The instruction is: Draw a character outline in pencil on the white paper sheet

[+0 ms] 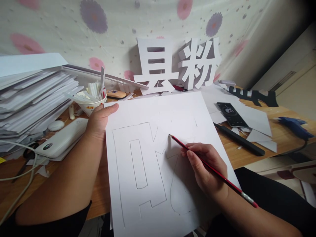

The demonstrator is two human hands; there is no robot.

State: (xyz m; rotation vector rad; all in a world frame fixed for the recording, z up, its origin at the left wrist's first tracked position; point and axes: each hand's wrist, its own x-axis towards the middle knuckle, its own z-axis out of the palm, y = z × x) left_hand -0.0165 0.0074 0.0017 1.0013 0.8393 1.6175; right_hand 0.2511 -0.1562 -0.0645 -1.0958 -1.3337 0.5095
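Observation:
A large white board [138, 112] leans toward me over the table's front edge, with pencil outlines of a blocky character drawn on it. My left hand [100, 120] grips its upper left edge, thumb on the front face and fingers hidden behind. In my right hand [207, 166] is a red and black pencil [217, 173] with a pink eraser end. Its tip points at the board's upper middle, right of the outlined strokes; whether it touches the surface I cannot tell. Part of the drawing lies under my right hand.
Two white cut-out characters, one [155, 65] left of the other [199, 64], stand at the back. Left are stacked white sheets [37, 95], a cup of strips [90, 103] and a power bank [63, 138]. A phone [232, 114], black knife-like tool [239, 140] and blue glue gun [296, 126] lie right.

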